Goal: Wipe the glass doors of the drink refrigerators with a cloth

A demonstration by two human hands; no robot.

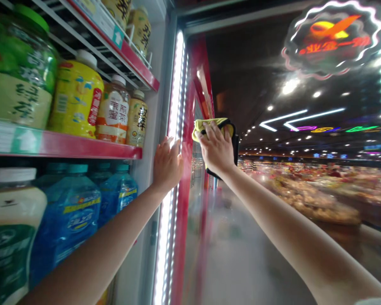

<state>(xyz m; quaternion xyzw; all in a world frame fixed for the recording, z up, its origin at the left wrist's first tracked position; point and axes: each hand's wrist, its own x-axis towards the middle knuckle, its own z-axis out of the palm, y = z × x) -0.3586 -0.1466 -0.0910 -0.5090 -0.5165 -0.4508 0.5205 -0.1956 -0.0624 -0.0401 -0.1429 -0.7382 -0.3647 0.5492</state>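
Note:
My right hand (215, 148) presses a folded yellow microfiber cloth (207, 126) with a black edge against the glass door (223, 241) of a refrigerated display case. My left hand (167, 165) rests open and flat, holding nothing, with its fingers at the lit LED strip (175, 106) on the door's edge. A red door frame (185, 203) runs between my hands. The cloth hides the glass beneath it.
Left of the door stand shelves with red price rails (82, 146), a green-lidded jar (18, 63), a yellow bottle (77, 97), and blue bottles (71, 212). The glass reflects a neon sign (332, 40) and blurred store displays.

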